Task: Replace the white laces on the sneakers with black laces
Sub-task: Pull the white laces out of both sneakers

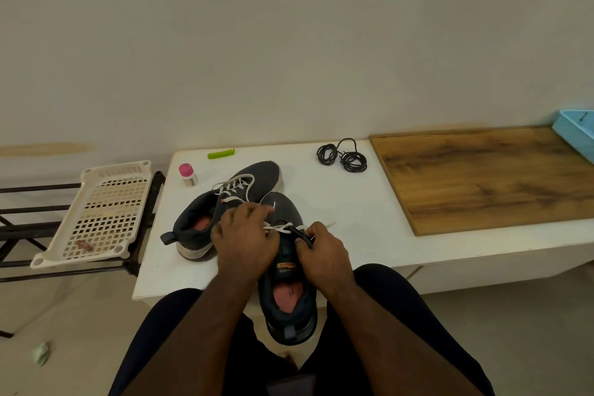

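white lace [283,228] on the near sneaker [289,283] looks limp and light, best pulled near an eyelet. left hand [246,241] fingers pinch it; right hand [324,254] grips the tongue. black laces [342,157] lie coiled beyond the sneaker, on a white bench [353,219] against a plain wall.

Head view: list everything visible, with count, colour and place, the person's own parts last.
sneakers: two, dark grey, white-laced, on the white table; the near one overhangs its front edge
black laces: coiled bundle, table's far side
bottle: one, pink cap, table's far left
green clip: one, table's back edge
wooden board: one, brown, right of the laces
blue tray: one, far right
perforated tray: one, cream, on a black rack at left
hands: left and right, both working the near sneaker's white lace
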`<state>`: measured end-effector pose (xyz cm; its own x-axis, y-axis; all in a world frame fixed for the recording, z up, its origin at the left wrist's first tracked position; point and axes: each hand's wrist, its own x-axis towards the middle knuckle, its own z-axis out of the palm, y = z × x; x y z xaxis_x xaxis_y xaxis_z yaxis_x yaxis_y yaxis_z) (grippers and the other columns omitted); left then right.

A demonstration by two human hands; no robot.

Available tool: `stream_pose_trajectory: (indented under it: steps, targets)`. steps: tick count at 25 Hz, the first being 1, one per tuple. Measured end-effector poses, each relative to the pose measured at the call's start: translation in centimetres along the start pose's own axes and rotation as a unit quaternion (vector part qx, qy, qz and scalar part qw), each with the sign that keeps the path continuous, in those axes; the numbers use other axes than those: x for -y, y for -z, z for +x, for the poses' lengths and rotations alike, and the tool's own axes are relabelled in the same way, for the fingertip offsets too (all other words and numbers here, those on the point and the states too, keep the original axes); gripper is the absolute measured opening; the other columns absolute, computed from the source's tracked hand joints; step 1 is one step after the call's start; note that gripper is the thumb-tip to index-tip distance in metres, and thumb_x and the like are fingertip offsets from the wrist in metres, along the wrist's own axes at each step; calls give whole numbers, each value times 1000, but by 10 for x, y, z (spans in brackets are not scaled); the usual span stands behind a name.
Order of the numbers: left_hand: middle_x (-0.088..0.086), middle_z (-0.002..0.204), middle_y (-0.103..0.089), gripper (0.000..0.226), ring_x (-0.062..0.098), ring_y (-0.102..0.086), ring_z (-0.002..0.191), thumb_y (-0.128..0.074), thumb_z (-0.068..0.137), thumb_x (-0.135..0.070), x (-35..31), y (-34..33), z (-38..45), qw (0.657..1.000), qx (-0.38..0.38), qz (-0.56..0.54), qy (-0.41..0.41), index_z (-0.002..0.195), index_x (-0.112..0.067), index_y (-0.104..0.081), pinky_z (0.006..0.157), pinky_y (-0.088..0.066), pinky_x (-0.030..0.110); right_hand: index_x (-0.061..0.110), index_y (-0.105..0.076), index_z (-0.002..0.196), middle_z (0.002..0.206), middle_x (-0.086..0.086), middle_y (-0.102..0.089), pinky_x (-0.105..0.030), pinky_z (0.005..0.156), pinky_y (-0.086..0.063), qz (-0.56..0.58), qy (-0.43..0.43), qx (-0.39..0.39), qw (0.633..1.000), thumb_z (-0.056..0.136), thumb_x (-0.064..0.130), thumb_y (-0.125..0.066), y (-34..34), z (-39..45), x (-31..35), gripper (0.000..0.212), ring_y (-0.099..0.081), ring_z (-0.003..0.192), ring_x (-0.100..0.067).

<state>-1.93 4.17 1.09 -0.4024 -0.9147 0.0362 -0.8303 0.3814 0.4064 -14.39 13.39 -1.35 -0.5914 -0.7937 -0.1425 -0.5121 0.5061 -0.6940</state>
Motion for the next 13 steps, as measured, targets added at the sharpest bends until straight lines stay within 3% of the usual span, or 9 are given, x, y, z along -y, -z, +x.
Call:
stream_pose_trajectory:
  steps: [4,9,13]
  targets:
    - [-15,132,-52,28,18,-32,134,-56,86,-45,-17,-10,-7,998,25,50,-37,112,-39,-64,111,-24,46,23,-49,94,84,3,-62,-35,70,-46,1,4,4,1000,95,37,-52,1,-2,0,15,-59,78,-18]
    - [-15,133,-52,32,17,-32,137,-54,90,-45,-18,-16,-9,997,25,67,-35,120,-39,-62,112,-23,46,24,-48,93,83,4,-62,-35,70,-48,6,3,5,1000,95,37,-52,0,-2,1,14,-59,78,-17]
    - [-13,129,-54,25,17,-35,134,-52,92,-44,-20,-18,-9,996,28,77,-32,112,-37,-66,110,-26,45,23,-47,93,83,4,-61,-35,70,-49,-3,-2,2,1000,96,36,-51,0,-2,0,14,-59,77,-17]
